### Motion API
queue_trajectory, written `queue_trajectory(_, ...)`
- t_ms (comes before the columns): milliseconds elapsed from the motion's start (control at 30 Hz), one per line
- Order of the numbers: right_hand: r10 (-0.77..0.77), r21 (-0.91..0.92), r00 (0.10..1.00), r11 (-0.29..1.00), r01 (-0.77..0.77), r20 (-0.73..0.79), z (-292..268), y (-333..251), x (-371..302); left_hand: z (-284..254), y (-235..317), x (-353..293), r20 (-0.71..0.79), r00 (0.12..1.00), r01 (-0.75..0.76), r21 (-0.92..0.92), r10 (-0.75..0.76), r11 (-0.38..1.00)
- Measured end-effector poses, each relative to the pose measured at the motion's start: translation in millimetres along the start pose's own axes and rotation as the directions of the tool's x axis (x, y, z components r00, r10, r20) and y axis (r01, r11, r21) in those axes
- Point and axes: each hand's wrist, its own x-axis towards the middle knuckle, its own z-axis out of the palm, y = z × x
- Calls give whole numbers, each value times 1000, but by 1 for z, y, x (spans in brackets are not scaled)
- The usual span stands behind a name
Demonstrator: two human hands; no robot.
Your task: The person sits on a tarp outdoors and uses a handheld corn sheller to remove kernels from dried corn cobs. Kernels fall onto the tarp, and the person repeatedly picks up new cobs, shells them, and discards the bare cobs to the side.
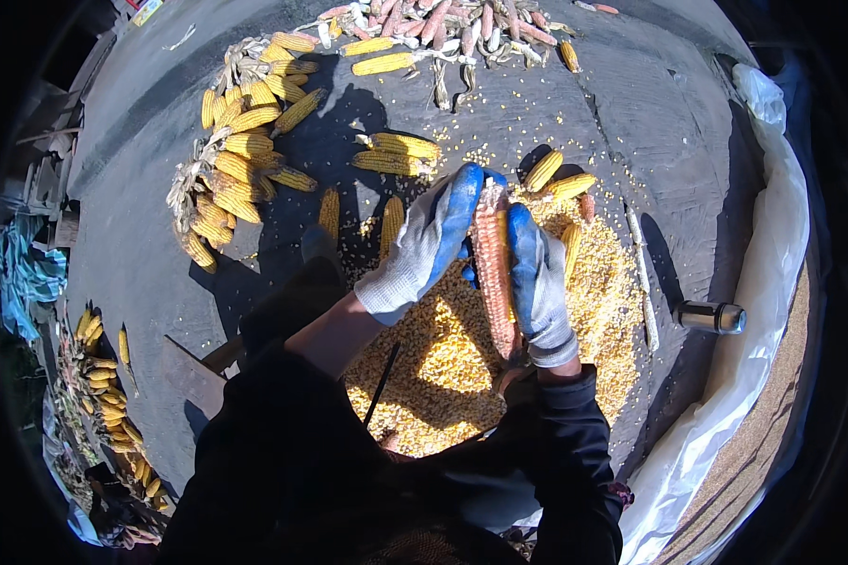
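Clearly mid-shelling: left hand in a grey-and-blue work glove and right hand in a matching glove closed around an upright reddish, nearly stripped corn cob, above the heap of loose yellow kernels. Probably calls for twisting off the last grains. Farther out, a row of whole yellow ears.

Both hands gloved: the left hand and right hand wear grey-white knitted gloves with blue rubber-coated fingers and palms. Dark, near-black long sleeves, the left one pushed up above the wrist.
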Motion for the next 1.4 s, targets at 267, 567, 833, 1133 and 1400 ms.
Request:
queue_trajectory(267,-182,-474,975,853,220,124,8,24,2,18,-25,3,-382,914,-109,83,133,991)
queue_trajectory(567,-591,-839,806,453,301,-30,18,42,12,12,11,-3,-142,760,-556,361,634,748)
queue_trajectory(833,-81,43,997,996,80,20,31,8,1,1,12,2,-248,969,-62,-312,-18,948)
queue_trajectory(1133,-431,-488,901,778,395,42,13,57,12,8,22,-2,-161,977,-150,-44,141,988)
queue_trajectory(1400,-377,-390,897,809,440,231,20,57,0,-9,21,4,-399,903,-171,11,161,985)
